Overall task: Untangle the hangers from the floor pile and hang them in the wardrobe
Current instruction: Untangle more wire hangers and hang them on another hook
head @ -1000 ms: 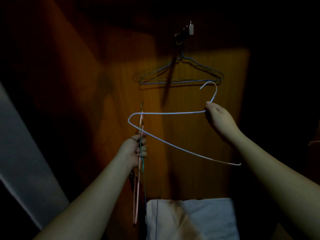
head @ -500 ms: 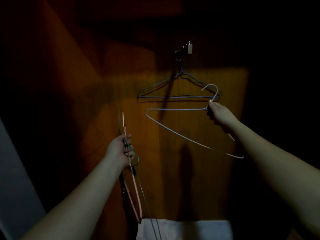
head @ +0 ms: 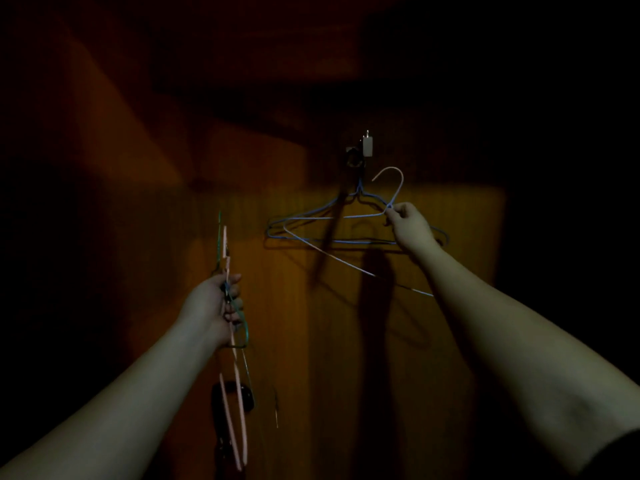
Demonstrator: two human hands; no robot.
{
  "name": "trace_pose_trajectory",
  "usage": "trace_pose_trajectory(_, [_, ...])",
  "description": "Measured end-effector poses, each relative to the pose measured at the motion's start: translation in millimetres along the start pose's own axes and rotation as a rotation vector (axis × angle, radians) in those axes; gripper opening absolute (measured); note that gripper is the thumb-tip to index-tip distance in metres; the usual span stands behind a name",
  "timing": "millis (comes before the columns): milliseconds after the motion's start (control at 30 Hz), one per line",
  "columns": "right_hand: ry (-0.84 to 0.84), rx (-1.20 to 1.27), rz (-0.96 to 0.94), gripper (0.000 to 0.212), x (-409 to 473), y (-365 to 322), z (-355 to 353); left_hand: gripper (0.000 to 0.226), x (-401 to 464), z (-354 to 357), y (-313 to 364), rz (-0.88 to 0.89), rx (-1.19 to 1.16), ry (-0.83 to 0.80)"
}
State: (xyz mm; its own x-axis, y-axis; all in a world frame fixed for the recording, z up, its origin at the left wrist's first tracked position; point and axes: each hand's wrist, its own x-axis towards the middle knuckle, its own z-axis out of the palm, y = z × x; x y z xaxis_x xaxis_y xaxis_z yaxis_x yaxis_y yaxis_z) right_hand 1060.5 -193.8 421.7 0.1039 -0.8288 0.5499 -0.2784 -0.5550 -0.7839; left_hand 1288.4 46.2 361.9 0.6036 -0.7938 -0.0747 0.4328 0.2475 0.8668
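Two bare arms reached up from the lower corners of the frame toward a dim wooden wardrobe panel (head: 450,271). Your right hand (head: 410,226), right of centre, pinched a white wire hanger (head: 332,256) at its neck, thumb and fingertips clamped just under the hook, wrist bent slightly back. That hanger's hook curved up above your fingers, just below and right of a small wall hook (head: 367,147) in the upper middle; hook and peg were near but apart. Its body slanted down to the left and then back toward lower right, partly behind your forearm. Blue wire hangers (head: 311,221) hung from the wall hook, flat against the panel, directly behind the white one; exact count was hard to tell in the dark.

Your left hand (head: 216,301), lower left of centre, was closed in a fist round a bundle of hangers (head: 235,375), forearm angled up from the lower left corner. Pink and green wires stuck up above your knuckles and hung below the fist toward the bottom edge. Something dark hung among them low down; too dim to identify. Shadows of the arm and hangers fell on the lit part of the panel; surrounding areas were nearly black.
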Motion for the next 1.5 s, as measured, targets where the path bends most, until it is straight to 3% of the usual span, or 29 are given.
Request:
trace_pose_trajectory(433, [0.124,0.078,0.047,0.022,78,-20,16,0.032,24,24,7,0.065,0.095,0.009])
trace_pose_trajectory(833, [0.042,0.103,0.024,0.018,93,-39,26,0.032,28,29,6,0.056,0.109,-0.005])
trace_pose_trajectory(1067, [0.025,-0.072,-0.033,0.029,89,-35,32,0.032,26,37,5,0.057,0.142,-0.015])
trace_pose_trajectory(1267, [0.029,-0.126,-0.080,0.018,81,-36,36,0.032,23,45,0,0.037,0.138,-0.020])
trace_pose_trajectory(1500, [0.013,-0.182,-0.093,0.022,83,-31,42,0.030,25,45,-3,0.037,0.123,-0.025])
